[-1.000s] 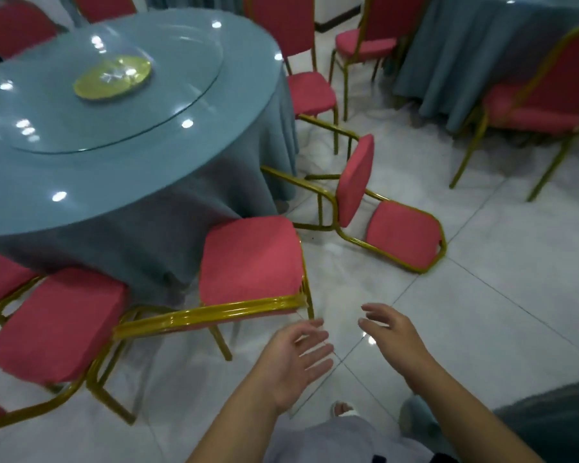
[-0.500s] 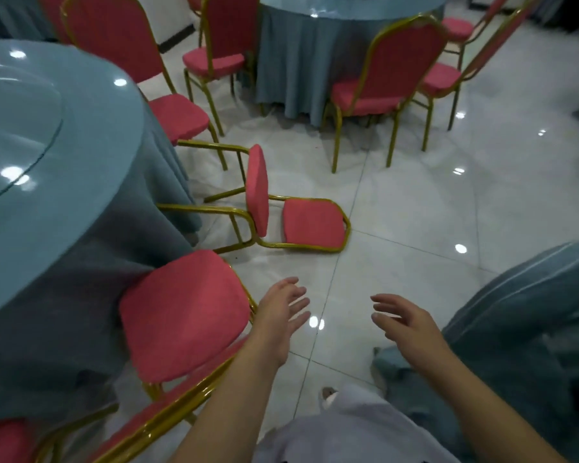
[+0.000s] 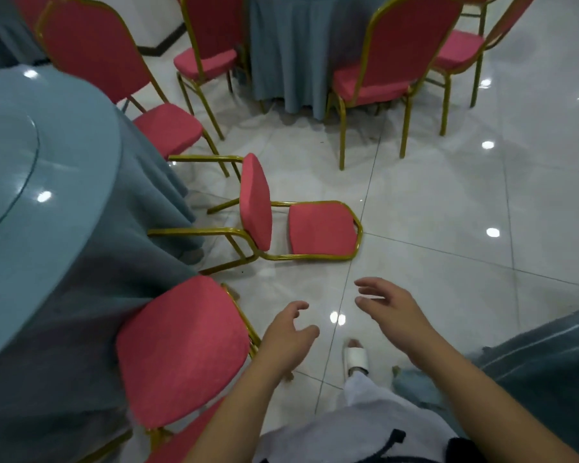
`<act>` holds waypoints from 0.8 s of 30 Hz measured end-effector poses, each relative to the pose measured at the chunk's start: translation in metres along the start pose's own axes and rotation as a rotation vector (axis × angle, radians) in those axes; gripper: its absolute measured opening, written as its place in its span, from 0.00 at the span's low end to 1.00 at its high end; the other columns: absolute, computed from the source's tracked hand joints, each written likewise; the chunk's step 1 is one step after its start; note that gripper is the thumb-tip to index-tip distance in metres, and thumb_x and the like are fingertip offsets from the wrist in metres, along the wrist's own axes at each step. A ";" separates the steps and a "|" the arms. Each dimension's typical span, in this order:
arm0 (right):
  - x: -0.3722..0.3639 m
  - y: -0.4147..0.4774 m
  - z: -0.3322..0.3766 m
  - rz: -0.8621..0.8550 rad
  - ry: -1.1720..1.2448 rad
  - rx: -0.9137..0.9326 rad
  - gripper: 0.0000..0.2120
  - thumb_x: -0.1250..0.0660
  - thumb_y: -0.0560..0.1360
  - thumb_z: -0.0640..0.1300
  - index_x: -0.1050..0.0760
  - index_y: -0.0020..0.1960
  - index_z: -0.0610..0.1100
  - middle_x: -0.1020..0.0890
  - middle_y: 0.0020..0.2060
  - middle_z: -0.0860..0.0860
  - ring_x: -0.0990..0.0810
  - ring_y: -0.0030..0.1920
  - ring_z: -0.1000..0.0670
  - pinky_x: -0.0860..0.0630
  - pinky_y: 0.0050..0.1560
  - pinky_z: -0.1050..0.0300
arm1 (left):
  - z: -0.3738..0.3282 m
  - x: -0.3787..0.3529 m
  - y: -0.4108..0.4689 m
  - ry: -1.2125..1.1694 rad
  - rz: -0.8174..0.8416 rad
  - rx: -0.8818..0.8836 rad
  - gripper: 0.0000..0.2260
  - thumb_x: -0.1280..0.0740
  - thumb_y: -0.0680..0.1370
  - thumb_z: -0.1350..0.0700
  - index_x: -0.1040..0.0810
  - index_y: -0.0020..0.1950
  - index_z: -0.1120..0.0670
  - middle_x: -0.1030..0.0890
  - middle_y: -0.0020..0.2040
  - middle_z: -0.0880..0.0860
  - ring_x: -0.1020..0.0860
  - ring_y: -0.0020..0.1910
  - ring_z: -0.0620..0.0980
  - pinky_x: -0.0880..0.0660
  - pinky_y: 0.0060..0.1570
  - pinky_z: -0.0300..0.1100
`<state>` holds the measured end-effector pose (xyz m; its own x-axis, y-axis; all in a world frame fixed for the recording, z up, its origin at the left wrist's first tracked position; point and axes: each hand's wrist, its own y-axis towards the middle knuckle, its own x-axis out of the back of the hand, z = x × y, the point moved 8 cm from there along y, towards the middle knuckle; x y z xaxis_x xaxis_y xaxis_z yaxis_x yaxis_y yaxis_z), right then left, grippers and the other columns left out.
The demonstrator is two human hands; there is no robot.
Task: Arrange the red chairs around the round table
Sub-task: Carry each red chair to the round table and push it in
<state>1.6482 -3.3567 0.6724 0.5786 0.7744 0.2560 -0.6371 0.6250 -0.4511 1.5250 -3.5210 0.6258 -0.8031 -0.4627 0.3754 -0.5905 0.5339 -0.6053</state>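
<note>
1. Glossy pale floor tiles [image 3: 448, 202] run from 12 to 4 o'clock and carry bright lamp reflections.
2. Round surface [image 3: 47, 155], draped in a blue cloth [image 3: 154, 195], occupies 8 to 10 o'clock. A second surface [image 3: 291, 45] at 12 o'clock has its own chairs and is judged to be outside the task.
3. Two red chairs stand upright at the round surface. The near chair [image 3: 181, 349] is at 7 o'clock with its seat against the cloth, and the far chair [image 3: 168, 127] is at 11 o'clock.
4. Tipped chair [image 3: 321, 230], at centre between those two, lies on its back. Its backrest is flat on the floor, its seat stands on edge, and its legs point to 9 o'clock with their ends at the cloth hem.
5. Left grip [image 3: 288, 340], at 6 o'clock, has its fingers spread and loosely curved and holds nothing. Right grip [image 3: 395, 309], at 5 o'clock, is the same. Both hang over the floor, short of the tipped chair and not touching it.
6. White slipper [image 3: 356, 357] sits on the floor beneath the two grips.
7. Hazards, judged:
   - Legs at the hem may snag the cloth while the chair is raised and drag it off the surface.
   - The frame may skid on the polished tiles if it is pivoted on one edge.
   - The rising backrest may strike the near chair, which stands close by.
   - A dropped frame would land near the slipper.
</note>
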 end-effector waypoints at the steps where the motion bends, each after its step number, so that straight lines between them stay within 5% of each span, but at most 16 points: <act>1: 0.009 0.016 0.011 0.006 -0.002 0.019 0.12 0.32 0.78 0.46 0.23 0.61 0.55 0.21 0.56 0.57 0.22 0.52 0.59 0.27 0.41 0.66 | -0.009 -0.001 0.008 0.050 0.001 -0.006 0.22 0.33 0.77 0.52 0.31 0.70 0.40 0.31 0.72 0.47 0.31 0.59 0.44 0.28 0.56 0.43; 5: 0.046 0.076 0.043 0.050 0.009 0.076 0.12 0.31 0.78 0.45 0.22 0.61 0.53 0.20 0.55 0.57 0.20 0.52 0.59 0.27 0.44 0.66 | -0.050 0.001 0.049 0.080 -0.043 -0.026 0.21 0.34 0.76 0.49 0.31 0.68 0.37 0.30 0.71 0.45 0.29 0.49 0.37 0.31 0.43 0.35; 11: 0.084 0.143 0.048 0.042 0.033 0.043 0.12 0.31 0.78 0.42 0.21 0.60 0.51 0.18 0.53 0.53 0.21 0.53 0.55 0.26 0.47 0.60 | -0.089 -0.007 0.093 0.074 -0.087 -0.010 0.20 0.33 0.76 0.50 0.30 0.66 0.36 0.31 0.66 0.41 0.28 0.47 0.34 0.32 0.36 0.29; 17: 0.106 0.205 0.069 0.077 0.032 0.033 0.12 0.31 0.77 0.43 0.21 0.60 0.52 0.18 0.53 0.53 0.21 0.52 0.57 0.28 0.44 0.64 | -0.122 0.010 0.148 0.039 -0.107 0.054 0.18 0.33 0.77 0.50 0.28 0.65 0.37 0.28 0.66 0.44 0.31 0.61 0.44 0.30 0.53 0.41; 24: 0.149 0.308 0.133 0.040 0.019 0.043 0.11 0.31 0.77 0.42 0.20 0.58 0.51 0.18 0.53 0.52 0.20 0.53 0.56 0.28 0.45 0.64 | -0.210 0.020 0.263 -0.021 -0.070 0.031 0.20 0.32 0.76 0.50 0.27 0.68 0.41 0.28 0.60 0.41 0.28 0.52 0.36 0.31 0.43 0.34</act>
<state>1.4706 -3.0356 0.6850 0.5614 0.7973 0.2217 -0.6810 0.5974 -0.4235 1.3370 -3.2416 0.6213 -0.7581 -0.5132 0.4024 -0.6419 0.4779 -0.5997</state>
